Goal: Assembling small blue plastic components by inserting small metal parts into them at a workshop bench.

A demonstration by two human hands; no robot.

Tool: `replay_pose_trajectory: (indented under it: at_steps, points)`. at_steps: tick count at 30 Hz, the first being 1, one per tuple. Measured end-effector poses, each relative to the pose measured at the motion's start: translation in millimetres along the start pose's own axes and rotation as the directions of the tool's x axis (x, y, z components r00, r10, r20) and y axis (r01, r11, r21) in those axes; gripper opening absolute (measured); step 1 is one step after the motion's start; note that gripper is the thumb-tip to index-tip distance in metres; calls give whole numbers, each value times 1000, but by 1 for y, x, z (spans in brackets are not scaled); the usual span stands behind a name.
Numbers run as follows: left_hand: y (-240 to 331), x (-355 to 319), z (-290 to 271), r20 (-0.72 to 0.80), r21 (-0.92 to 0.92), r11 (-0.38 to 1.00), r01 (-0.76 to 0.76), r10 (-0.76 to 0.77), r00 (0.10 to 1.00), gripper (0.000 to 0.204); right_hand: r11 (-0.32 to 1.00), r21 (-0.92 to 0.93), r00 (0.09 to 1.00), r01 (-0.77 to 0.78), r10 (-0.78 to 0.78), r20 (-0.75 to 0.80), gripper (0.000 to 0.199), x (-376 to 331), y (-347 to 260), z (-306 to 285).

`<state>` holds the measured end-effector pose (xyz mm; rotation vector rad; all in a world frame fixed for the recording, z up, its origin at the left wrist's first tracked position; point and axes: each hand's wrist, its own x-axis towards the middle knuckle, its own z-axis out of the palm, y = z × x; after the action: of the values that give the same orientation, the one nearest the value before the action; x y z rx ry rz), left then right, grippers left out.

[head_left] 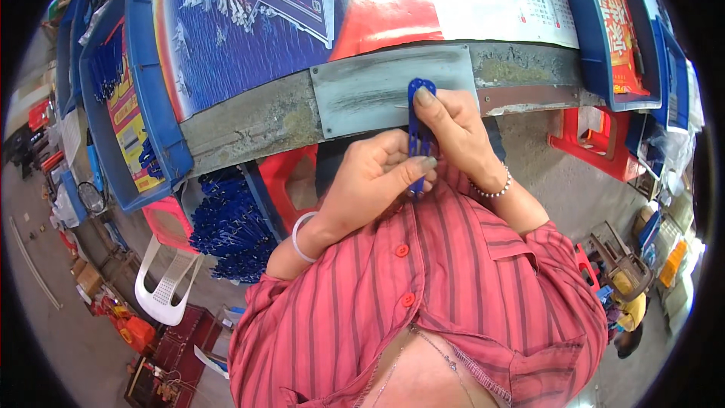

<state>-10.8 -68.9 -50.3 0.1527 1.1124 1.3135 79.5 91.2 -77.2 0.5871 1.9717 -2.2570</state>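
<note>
Close to my chest, at the table's near edge, I hold a long narrow blue plastic piece (413, 127) with a rounded, holed top and slots along its length. It stands roughly upright in the picture. My right hand (461, 132) pinches its upper end, the thumb pressed near the rounded top. Lower down, my left hand (377, 170) is closed on the same piece, thumb across the slotted part; the curled fingers hide some of it. Behind the piece lies a worn grey metal plate (347, 94) fixed to the table edge.
A blue bin (165, 98) with blue pieces stands left, another blue bin (595, 26) with a red packet right. Below the left bin, many blue pieces (230, 227) fill a container. Red stools (291, 181) stand under the table; a printed sheet (257, 38) covers its top.
</note>
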Motion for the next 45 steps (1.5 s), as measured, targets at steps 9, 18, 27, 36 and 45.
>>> replay_pose_trajectory:
  at_steps: [9,18,27,36,45]
  points:
    - [-1,2,-3,14,-1,1000,-23,23,1000,17,963,269,994,26,3,-108,25,5,2,7]
    - [-4,6,-12,-20,50,994,-98,99,995,14,957,266,992,-118,128,-22,29,-17,-18,9]
    - [13,8,2,-183,195,927,-321,356,916,25,988,123,995,-93,97,-24,28,-24,-24,2]
    - [27,14,2,-120,228,935,-270,303,945,21,959,275,992,-75,100,-77,20,-19,-24,-3]
    - [28,20,1,-99,185,936,-298,320,942,22,948,318,989,-22,67,-132,15,-12,-26,-4]
